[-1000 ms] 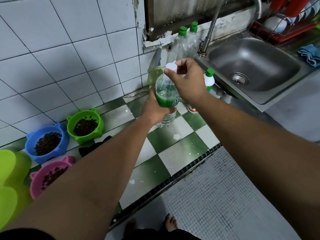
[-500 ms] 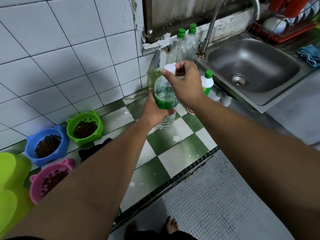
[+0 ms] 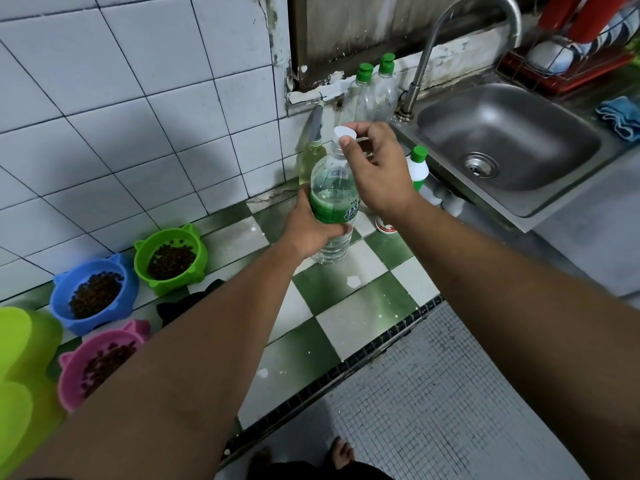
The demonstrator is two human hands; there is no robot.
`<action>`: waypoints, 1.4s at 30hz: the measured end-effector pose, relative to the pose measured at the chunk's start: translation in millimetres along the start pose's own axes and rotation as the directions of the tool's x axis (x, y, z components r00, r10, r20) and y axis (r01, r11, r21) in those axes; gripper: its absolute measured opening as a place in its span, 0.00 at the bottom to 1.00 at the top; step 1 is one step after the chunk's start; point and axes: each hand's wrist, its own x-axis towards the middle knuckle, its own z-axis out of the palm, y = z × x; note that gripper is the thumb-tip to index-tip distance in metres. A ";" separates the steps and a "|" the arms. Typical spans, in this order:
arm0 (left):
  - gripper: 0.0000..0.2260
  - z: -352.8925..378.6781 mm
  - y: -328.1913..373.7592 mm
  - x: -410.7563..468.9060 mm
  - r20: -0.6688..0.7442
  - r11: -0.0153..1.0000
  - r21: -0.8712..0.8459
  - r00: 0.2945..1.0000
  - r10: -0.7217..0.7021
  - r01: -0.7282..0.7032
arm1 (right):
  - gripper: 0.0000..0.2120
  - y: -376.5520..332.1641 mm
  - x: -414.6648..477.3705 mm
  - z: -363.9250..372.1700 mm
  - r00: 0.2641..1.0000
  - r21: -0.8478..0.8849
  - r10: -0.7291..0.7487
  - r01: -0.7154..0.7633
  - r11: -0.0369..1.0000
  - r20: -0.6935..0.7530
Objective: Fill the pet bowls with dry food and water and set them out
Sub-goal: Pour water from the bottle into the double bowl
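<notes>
Item: water bottle (image 3: 333,188) – clear plastic with a green label band, upright at the far middle of the counter (image 3: 349,317), its base at the checkered green-and-white tile.

Left hand (image 3: 311,230): fingers curled round the bottle at the label, gripping it from the left.

Right hand (image 3: 379,174): thumb and fingertips pinching the white cap (image 3: 344,130), which is tilted at the mouth of the bottle. Whether the cap is fully clear of the neck cannot be told.

Pet bowls, left side of the counter, all holding dark dry food:
- green bowl (image 3: 195,271), farthest of the three, by the tiled wall
- blue bowl (image 3: 60,306), left of the green one
- pink bowl (image 3: 69,379), nearest, partly hidden by the left forearm

Other stock:
- lime-green plastic piece (image 3: 20,358) at the left edge
- black item (image 3: 187,303) between the bowls and the forearm, mostly hidden
- yellowish bottle (image 3: 310,159) just behind the water bottle
- two clear green-capped bottles (image 3: 363,95) at the far wall
- white green-capped bottle (image 3: 419,168) – right of the right hand
- steel sink (image 3: 450,123) at far right, with tap (image 3: 433,50)
- red dish rack (image 3: 568,74)
- blue cloth (image 3: 620,116)
</notes>
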 end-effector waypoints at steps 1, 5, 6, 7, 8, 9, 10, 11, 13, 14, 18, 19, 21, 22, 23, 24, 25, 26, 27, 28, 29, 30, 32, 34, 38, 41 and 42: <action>0.52 -0.2 -0.5 0.0 0.003 1.000 0.001 1.000 0.004 -0.004 | 0.11 2.0 -1.1 -1.0 1.000 0.014 0.000 0.000 1.000 -0.029; 0.53 -0.2 -0.2 0.3 0.004 1.000 0.003 1.000 0.024 -0.024 | 0.12 21.4 -19.6 -5.8 0.980 0.043 0.077 -0.070 0.997 -0.183; 0.52 0.2 -0.6 0.9 0.002 0.999 0.001 0.999 0.034 -0.034 | 0.12 28.7 -27.4 -5.6 0.973 0.045 0.099 -0.092 0.995 -0.209; 0.52 1.4 -2.4 0.6 -0.001 0.999 -0.002 0.999 0.043 -0.043 | 0.12 37.2 -36.7 -5.1 0.966 0.054 0.122 -0.113 0.992 -0.226; 0.51 2.5 -4.0 0.4 -0.010 0.999 -0.005 0.999 0.049 -0.049 | 0.12 45.3 -46.9 -4.3 0.961 0.071 0.147 -0.134 0.988 -0.233; 0.51 3.3 -4.7 0.5 -0.021 0.999 -0.007 0.998 0.051 -0.051 | 0.12 52.6 -56.8 -3.2 0.958 0.079 0.173 -0.159 0.984 -0.230; 0.51 3.8 -5.7 0.2 -0.027 0.999 -0.009 0.998 0.052 -0.052 | 0.12 60.6 -67.1 -1.9 0.957 0.060 0.198 -0.189 0.980 -0.214; 0.50 4.0 -6.9 -0.5 -0.027 0.998 -0.008 0.998 0.055 -0.055 | 0.12 69.2 -76.8 -0.5 0.956 0.003 0.220 -0.223 0.975 -0.195; 0.50 3.8 -8.7 -0.3 -0.029 0.998 -0.001 0.997 0.065 -0.065 | 0.13 88.0 -94.3 2.2 0.955 -0.172 0.250 -0.276 0.946 -0.158; 0.50 3.6 -9.1 -0.7 -0.029 0.998 0.004 0.997 0.068 -0.068 | 0.13 97.9 -102.6 3.9 0.953 -0.258 0.272 -0.298 0.919 -0.133; 0.51 3.2 -10.3 -1.4 -0.027 0.997 0.011 0.997 0.074 -0.074 | 0.16 131.0 -127.1 16.8 0.872 -0.429 0.490 -0.438 0.790 0.013; 0.51 3.8 -10.6 -2.1 -0.029 0.997 0.012 0.997 0.075 -0.075 | 0.16 137.3 -132.0 20.8 0.850 -0.442 0.525 -0.455 0.773 0.044; 0.51 5.8 -10.2 -3.1 -0.031 0.996 0.019 0.996 0.083 -0.082 | 0.15 145.7 -140.5 26.8 0.821 -0.469 0.567 -0.472 0.746 0.075; 0.51 6.5 -10.5 -3.0 -0.034 0.996 0.024 0.996 0.087 -0.086 | 0.16 148.6 -144.3 29.6 0.811 -0.482 0.579 -0.475 0.736 0.086; 0.51 6.7 -11.1 -2.6 -0.040 0.995 0.029 0.995 0.092 -0.091 | 0.16 150.9 -147.4 32.3 0.807 -0.492 0.583 -0.471 0.732 0.095; 0.51 6.3 -11.4 -1.5 -0.050 0.995 0.036 0.994 0.097 -0.095 | 0.16 152.6 -149.7 35.3 0.811 -0.503 0.577 -0.459 0.732 0.100; 0.50 6.0 -11.6 -0.5 -0.056 0.994 0.043 0.994 0.099 -0.096 | 0.16 153.5 -150.6 37.8 0.817 -0.509 0.569 -0.450 0.734 0.098; 0.50 6.0 -12.0 0.3 -0.059 0.995 0.046 0.994 0.095 -0.092 | 0.16 154.1 -150.2 39.8 0.821 -0.506 0.563 -0.449 0.736 0.091; 0.50 5.9 -12.3 0.9 -0.059 0.995 0.046 0.994 0.089 -0.086 | 0.16 154.6 -149.2 41.4 0.822 -0.500 0.564 -0.455 0.737 0.084; 0.50 5.8 -12.5 1.2 -0.059 0.996 0.046 0.995 0.085 -0.082 | 0.17 155.2 -148.1 42.2 0.818 -0.496 0.569 -0.463 0.734 0.079; 0.50 5.5 -12.7 1.2 -0.060 0.996 0.046 0.995 0.082 -0.079 | 0.17 155.2 -147.6 42.6 0.812 -0.499 0.578 -0.470 0.728 0.078; 0.50 5.0 -13.0 1.0 -0.060 0.996 0.044 0.995 0.081 -0.078 | 0.17 155.3 -147.8 42.3 0.808 -0.508 0.584 -0.471 0.721 0.080; 0.50 4.6 -12.5 0.3 -0.058 0.996 0.040 0.995 0.083 -0.081 | 0.17 155.2 -149.7 40.8 0.807 -0.525 0.584 -0.461 0.715 0.087; 0.50 5.5 -10.8 -0.5 -0.060 0.995 0.048 0.994 0.094 -0.091 | 0.18 153.6 -150.3 38.4 0.797 -0.508 0.597 -0.480 0.715 0.088; 0.52 10.0 0.6 -2.8 -0.090 0.992 0.023 0.988 0.122 -0.120 | 0.25 150.7 -144.0 33.3 0.760 -0.496 0.644 -0.528 0.689 0.088; 0.51 13.2 12.0 -6.1 -0.144 0.989 -0.015 0.979 0.142 -0.145 | 0.29 148.2 -141.2 26.7 0.776 -0.482 0.625 -0.519 0.706 0.081; 0.50 13.7 15.0 -7.4 -0.164 0.989 -0.014 0.976 0.143 -0.147 | 0.31 146.0 -139.4 25.0 0.790 -0.460 0.608 -0.514 0.724 0.075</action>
